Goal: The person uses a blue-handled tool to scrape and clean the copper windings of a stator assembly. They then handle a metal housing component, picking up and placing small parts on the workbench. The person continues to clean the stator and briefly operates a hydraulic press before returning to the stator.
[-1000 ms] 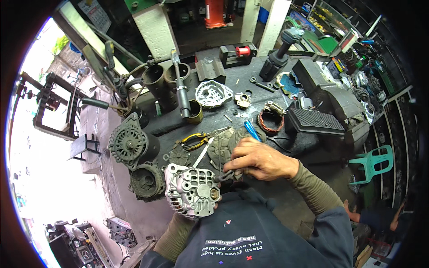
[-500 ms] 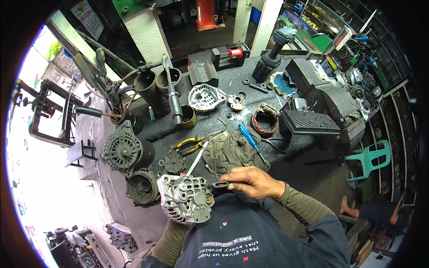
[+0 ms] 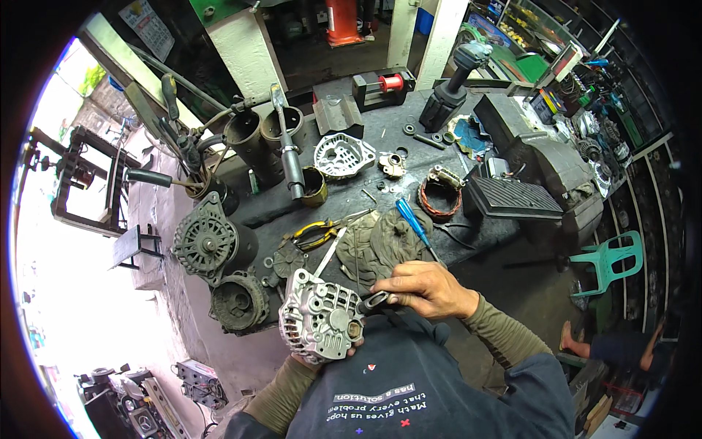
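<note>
My left hand (image 3: 306,361), mostly hidden beneath it, grips a silver alternator (image 3: 320,318) close to my body. Its slotted rear housing faces up. The fingers of my right hand (image 3: 431,290) pinch a dark metal tool (image 3: 376,299) with an oblong loop at its end. That tool points at the alternator's right side; whether it touches is hard to make out. Just beyond my hands lie a crumpled grey-green rag (image 3: 380,249) and a blue-handled screwdriver (image 3: 414,222). Yellow-and-black pliers (image 3: 316,234) rest left of the rag.
Two dark alternator bodies (image 3: 208,245) sit at the bench's left edge. Metal cylinders (image 3: 246,139) holding tools stand behind. Farther back are a bare silver housing (image 3: 342,155), a copper-wound stator (image 3: 440,196) and a cordless impact wrench (image 3: 446,102). A green plastic chair (image 3: 610,262) stands at right.
The alternator has shifted slightly right and tipped in my left hand. My right hand and the dark tool have moved a little right. The view has also swung slightly.
</note>
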`<state>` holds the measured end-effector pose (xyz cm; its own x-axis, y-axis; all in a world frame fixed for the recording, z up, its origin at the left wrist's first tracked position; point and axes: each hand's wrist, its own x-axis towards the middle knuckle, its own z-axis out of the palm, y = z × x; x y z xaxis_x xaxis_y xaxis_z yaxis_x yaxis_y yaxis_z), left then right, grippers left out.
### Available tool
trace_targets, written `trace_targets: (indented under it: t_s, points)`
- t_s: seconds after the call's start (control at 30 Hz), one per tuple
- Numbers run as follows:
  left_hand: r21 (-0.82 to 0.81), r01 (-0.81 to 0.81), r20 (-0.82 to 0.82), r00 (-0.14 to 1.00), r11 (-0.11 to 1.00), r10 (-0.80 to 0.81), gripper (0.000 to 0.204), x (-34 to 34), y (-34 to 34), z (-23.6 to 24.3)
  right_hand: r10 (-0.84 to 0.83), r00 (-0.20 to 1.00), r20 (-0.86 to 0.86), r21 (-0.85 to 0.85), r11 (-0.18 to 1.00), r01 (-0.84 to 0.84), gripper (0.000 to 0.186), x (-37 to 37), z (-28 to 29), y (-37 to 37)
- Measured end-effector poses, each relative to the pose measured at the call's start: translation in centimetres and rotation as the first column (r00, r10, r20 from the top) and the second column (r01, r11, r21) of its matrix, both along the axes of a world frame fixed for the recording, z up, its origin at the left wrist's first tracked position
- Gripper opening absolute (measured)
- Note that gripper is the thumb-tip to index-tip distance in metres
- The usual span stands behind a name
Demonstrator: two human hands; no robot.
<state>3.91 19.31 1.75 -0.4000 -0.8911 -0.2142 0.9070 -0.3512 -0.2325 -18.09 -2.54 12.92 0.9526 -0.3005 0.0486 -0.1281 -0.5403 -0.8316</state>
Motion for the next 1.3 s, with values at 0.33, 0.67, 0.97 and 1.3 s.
trace_targets:
  t_s: [0.33,0.67,0.97,1.3]
  points:
    - [0.154,0.047,0.344,0.934,0.987,-0.098,0.090,1.2,0.8,-1.7,0.132,0.986,0.098,-0.019,0.991,-0.131,0.035,-1.0,-0.4,-0.2]
    - [0.062,0.029,0.126,0.991,0.998,-0.037,0.086,0.5,-0.1,-0.2,-0.071,0.991,0.115,-0.260,0.961,0.099,0.029,-0.9,-2.2,2.3]
    - [-0.057,-0.261,0.247,0.932,0.964,0.267,0.081,0.6,-1.0,0.1,-0.407,0.881,0.241,-0.050,0.902,0.430,0.032,0.6,-2.6,4.5]
    - [-0.127,-0.287,0.544,0.780,0.950,0.309,0.061,1.2,-2.4,1.0,-0.656,0.753,0.051,0.168,0.749,0.641,0.035,2.3,-2.4,6.9]
